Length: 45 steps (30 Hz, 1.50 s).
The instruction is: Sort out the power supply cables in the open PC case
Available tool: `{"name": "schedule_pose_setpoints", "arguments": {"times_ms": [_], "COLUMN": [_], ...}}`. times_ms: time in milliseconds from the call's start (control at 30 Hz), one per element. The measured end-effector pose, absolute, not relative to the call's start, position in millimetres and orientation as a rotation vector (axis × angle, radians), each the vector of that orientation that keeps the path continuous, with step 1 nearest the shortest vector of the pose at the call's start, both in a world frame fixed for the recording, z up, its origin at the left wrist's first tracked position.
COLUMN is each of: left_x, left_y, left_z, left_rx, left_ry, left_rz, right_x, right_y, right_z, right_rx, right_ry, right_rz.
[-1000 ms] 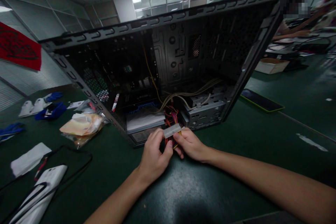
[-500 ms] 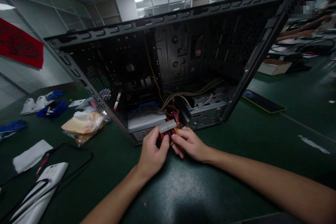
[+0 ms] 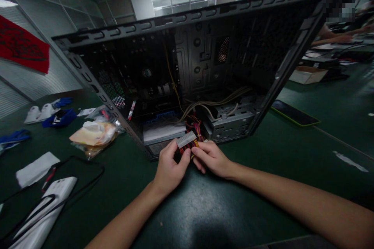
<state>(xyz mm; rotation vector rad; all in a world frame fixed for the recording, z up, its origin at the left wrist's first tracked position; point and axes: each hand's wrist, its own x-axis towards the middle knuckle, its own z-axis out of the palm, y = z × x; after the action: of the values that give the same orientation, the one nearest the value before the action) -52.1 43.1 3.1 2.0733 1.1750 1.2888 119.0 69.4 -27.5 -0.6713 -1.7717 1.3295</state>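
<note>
Both hands meet low in front of an open computer case. My left hand is closed on a wide, pale power connector, thumb in front. My right hand pinches the red, yellow and black wires just below that connector. The wires run back to a bundle at the bottom of the case, beside the power supply and a metal drive cage. Grey cables and a thin yellow wire hang inside. The undersides of my fingers are partly hidden.
To the left lie a plastic bag, blue gloves, white paper and a white power strip with black cords. At right are a dark flat panel with a yellow-green edge and a cardboard box. Another person's arm shows behind.
The view has shifted slightly, so the case and table items sit a little further right. Both hands keep their hold on the connector and wires, with hardly any movement.
</note>
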Motion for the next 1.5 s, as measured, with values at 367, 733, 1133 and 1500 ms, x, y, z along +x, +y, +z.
{"name": "schedule_pose_setpoints", "arguments": {"times_ms": [367, 733, 1133, 1500], "left_x": [-50.5, -50.3, -52.0, -50.7], "left_y": [42.9, 42.6, 42.6, 44.2], "left_z": [6.4, 6.2, 3.9, -0.5], "left_rx": [2.085, 2.085, 2.02, 1.977], "left_ry": [1.164, 1.184, 1.136, 1.124], "left_rz": [1.346, 1.343, 1.329, 1.338], "right_x": [117.9, 116.6, 114.4, 116.3], "right_y": [67.9, 66.1, 64.8, 67.9], "right_z": [-26.9, -25.5, -24.5, -26.0], "right_rx": [-0.666, -0.721, -0.748, -0.737], "right_ry": [-1.776, -1.811, -1.773, -1.787], "right_rz": [1.348, 1.242, 1.255, 1.259]}}
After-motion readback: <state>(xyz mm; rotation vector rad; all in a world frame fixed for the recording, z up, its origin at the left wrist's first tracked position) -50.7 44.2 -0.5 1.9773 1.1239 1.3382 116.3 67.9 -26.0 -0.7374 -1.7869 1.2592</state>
